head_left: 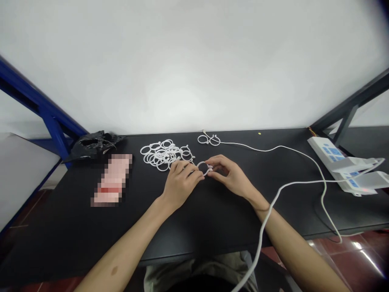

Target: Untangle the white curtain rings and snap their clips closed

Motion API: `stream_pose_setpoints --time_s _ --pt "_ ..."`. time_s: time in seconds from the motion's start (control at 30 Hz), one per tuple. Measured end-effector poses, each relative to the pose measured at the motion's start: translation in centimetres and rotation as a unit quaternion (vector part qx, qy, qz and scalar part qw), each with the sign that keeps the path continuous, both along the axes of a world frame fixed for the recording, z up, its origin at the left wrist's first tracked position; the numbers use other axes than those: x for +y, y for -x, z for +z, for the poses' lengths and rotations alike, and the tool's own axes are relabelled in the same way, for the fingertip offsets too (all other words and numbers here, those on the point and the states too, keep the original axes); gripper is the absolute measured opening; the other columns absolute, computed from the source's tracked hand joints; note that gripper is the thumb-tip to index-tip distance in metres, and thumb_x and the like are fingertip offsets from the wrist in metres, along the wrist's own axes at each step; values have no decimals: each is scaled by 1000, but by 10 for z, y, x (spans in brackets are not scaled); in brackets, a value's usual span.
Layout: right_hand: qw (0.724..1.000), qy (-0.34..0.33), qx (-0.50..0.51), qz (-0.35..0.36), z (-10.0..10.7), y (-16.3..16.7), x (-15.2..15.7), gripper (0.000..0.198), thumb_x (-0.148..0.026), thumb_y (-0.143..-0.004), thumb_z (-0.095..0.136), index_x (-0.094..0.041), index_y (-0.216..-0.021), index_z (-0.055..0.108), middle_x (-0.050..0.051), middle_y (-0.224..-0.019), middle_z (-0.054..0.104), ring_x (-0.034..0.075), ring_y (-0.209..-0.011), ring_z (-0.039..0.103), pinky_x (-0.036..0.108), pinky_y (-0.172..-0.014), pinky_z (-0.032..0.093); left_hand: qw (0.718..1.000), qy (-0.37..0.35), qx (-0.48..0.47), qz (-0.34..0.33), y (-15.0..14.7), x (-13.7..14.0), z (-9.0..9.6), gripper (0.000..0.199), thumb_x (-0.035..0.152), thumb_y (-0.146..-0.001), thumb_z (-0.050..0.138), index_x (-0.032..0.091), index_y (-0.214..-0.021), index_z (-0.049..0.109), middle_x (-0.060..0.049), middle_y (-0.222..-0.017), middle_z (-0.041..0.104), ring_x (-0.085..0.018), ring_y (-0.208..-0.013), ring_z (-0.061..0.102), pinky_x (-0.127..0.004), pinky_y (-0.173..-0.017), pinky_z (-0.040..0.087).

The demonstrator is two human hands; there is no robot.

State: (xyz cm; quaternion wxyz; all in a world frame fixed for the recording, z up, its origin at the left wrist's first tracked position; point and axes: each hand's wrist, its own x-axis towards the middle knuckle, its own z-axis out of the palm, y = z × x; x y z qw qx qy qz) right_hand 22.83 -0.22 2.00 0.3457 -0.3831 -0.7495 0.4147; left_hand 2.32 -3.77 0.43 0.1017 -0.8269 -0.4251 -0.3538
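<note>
Over the middle of a black table, my left hand and my right hand pinch one small white plastic ring between their fingertips, left hand on its left side, right hand on its right. A pile of several white rings lies on the table just beyond my left hand. Two more white rings lie joined together farther back, near the table's far edge.
A blurred pink packet lies at left, with a crumpled black bag behind it. A white cable runs across the right half to white power strips at the right edge. A white wall rises behind the table.
</note>
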Motion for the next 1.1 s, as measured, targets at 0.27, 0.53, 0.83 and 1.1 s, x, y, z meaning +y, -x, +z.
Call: stream_pose_setpoints --time_s 0.27,0.53,0.83,1.1 --pt "991 -102 -61 -68 -3 11 -7 14 -33 -91 59 -22 -96 67 2 -84 68 15 -75 64 27 -70 51 999 4 -22 -30 -6 -2 -3 13 27 -91 61 20 -81 64 -1 -84 69 -20 -88 54 -36 -83 39" --pt "992 -92 -22 -84 -6 13 -10 12 -26 -91 58 -21 -82 66 0 -76 68 12 -60 61 24 -59 50 988 123 -92 -8 -9 -6 -3 38 42 -87 63 15 -114 58 -9 -105 67 -26 -101 55 -40 -88 42" --pt "990 -80 -22 -111 -9 16 -10 28 -29 -92 57 -23 -119 57 2 -91 68 14 -73 64 29 -71 53 986 127 -92 60 -6 3 0 32 35 -88 59 17 -116 59 -8 -107 65 -26 -103 53 -42 -94 42" --pt "980 -105 -105 -134 -21 14 -1 34 -32 -92 56 -22 -124 52 6 -99 62 19 -86 61 38 -83 53 959 125 -4 256 15 30 -6 44 32 -91 52 13 -131 54 -16 -122 57 -35 -114 45 -50 -96 39"
